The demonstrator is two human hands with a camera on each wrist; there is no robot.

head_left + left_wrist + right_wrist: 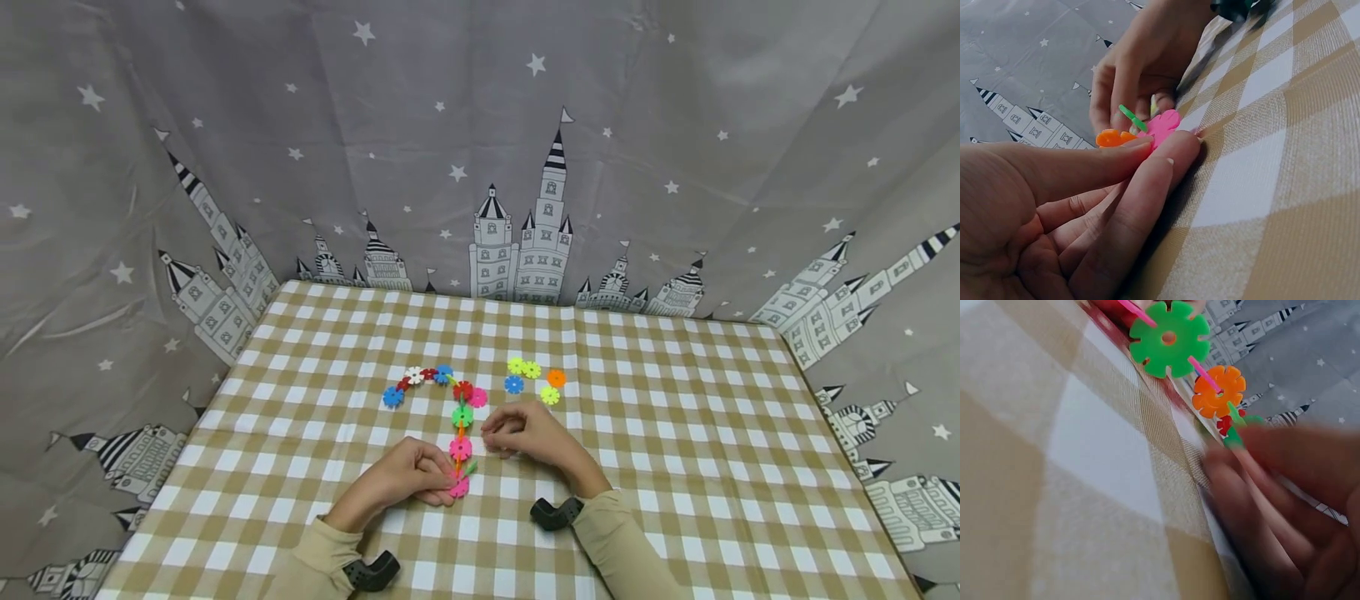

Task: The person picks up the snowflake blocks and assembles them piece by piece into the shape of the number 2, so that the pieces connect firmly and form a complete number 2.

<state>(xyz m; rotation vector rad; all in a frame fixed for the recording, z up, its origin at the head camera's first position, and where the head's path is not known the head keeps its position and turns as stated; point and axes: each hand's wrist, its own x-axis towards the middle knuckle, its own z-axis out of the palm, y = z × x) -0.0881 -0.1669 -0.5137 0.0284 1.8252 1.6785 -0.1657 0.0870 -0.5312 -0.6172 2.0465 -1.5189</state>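
Note:
Notched plastic flower discs are joined into a hooked chain on the tablecloth, with a blue disc [393,397] at its far left end. My left hand [411,472] pinches the pink disc [1165,125] at the chain's near end between thumb and fingers. A green disc [1132,117], seen edge-on, stands beside that pink one. My right hand [528,433] hovers right of the chain, near its green disc [462,416]. Its fingers are loosely bent and no piece shows in them; it is blurred in the right wrist view, beside the orange disc [1219,392].
Several loose discs lie beyond the right hand, among them a blue disc [513,384], an orange disc [556,377] and a yellow disc [550,396]. Another pink disc [478,397] is by the chain's bend. A grey castle-print curtain [450,125] hangs behind the checked tablecloth [712,467].

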